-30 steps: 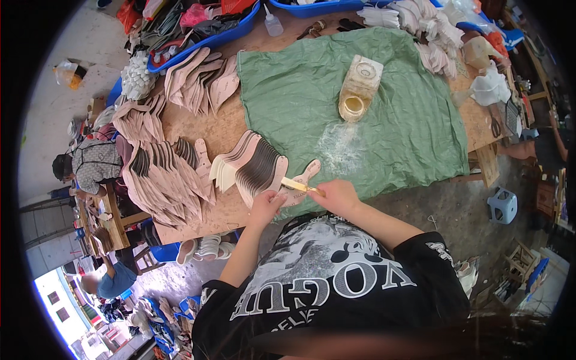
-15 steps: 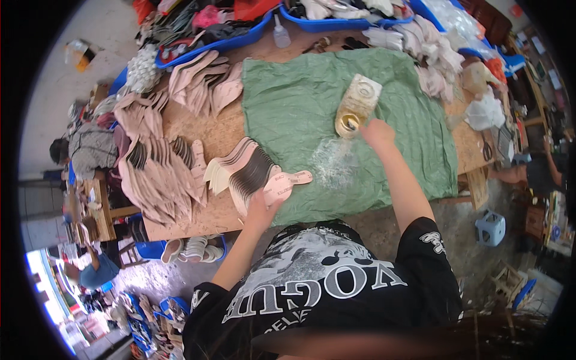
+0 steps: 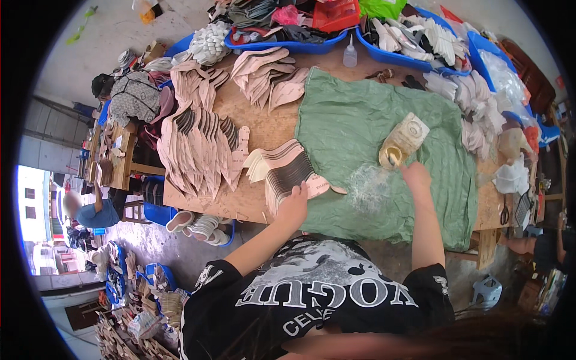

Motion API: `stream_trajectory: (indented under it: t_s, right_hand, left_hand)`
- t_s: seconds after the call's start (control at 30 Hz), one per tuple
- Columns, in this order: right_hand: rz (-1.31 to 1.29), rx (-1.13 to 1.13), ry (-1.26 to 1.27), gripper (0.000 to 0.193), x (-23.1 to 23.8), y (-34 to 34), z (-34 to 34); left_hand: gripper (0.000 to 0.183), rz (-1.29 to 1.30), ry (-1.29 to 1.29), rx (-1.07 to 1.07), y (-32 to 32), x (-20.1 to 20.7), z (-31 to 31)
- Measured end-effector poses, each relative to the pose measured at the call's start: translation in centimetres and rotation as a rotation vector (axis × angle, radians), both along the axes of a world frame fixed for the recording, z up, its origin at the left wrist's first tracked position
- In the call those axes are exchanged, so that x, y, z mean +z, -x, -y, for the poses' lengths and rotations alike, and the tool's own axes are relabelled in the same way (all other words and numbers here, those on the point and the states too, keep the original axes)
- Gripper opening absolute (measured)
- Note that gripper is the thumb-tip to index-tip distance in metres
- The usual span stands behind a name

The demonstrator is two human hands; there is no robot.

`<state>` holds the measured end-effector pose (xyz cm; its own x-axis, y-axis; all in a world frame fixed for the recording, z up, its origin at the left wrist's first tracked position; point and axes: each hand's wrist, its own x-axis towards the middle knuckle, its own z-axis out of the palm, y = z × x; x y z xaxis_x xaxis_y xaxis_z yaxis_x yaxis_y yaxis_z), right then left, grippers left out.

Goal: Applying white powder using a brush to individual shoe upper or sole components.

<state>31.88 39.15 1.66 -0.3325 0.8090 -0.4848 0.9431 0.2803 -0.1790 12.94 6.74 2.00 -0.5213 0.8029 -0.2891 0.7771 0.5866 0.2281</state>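
My left hand (image 3: 294,204) is at the near end of a fanned stack of pink and dark insoles (image 3: 287,174), its fingers closed on the edge of a pink insole (image 3: 318,186). That insole's narrow end points right over a green cloth (image 3: 336,132). My right hand (image 3: 417,176) is closed at the near side of a yellowish, stained container (image 3: 405,139) with a round opening. A pale, slim thing shows inside the opening beside my fingers; what I grip is mostly hidden. A whitish smear (image 3: 369,189) marks the cloth between my hands.
More insole stacks (image 3: 195,150) lie on the wooden table (image 3: 261,129) at left. Blue tubs (image 3: 288,45) of shoe parts line the far edge, near a squeeze bottle (image 3: 350,54). Scissors (image 3: 504,211) lie at right. A person (image 3: 99,210) is at the far left.
The whole view has shifted, so the table appears further right and lower. The insole in my left hand has turned, its narrow end dipping nearer the cloth. My right hand stays at the container.
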Motion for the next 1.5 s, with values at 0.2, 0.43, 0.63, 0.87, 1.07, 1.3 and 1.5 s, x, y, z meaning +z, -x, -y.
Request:
stream_trajectory:
  t_s: [0.2,0.43,0.63,0.87,1.07,1.3,1.5]
  right_hand:
    - [-0.220,0.026,-0.009,0.047,0.0,-1.3,4.3]
    - [-0.558,0.180,0.258,0.047,-3.5,-0.9,18.7]
    - [-0.587,0.163,0.258,0.046,-6.2,-0.5,22.5]
    - [-0.455,0.173,-0.005,0.043,-7.0,-1.8,20.6]
    - [-0.477,0.152,0.013,0.043,-6.8,-1.3,22.2]
    - [-0.214,0.100,-0.025,0.039,-8.3,-0.4,16.7]
    - [-0.297,0.337,0.067,0.040,-6.3,2.2,15.7]
  left_hand:
    - [0.045,0.096,-0.009,0.036,0.8,0.3,-0.8]
    - [0.027,0.954,0.078,0.476,3.4,-2.2,-1.5]
    - [0.022,1.207,0.075,0.708,4.0,-2.4,-1.4]
    - [0.020,1.192,0.102,0.681,4.5,-2.9,-0.5]
    - [0.017,1.189,0.105,0.697,4.8,-3.1,-0.2]
    - [0.016,1.147,0.127,0.672,5.1,-3.1,0.3]
    - [0.017,1.089,0.155,0.602,5.0,-2.6,-0.2]
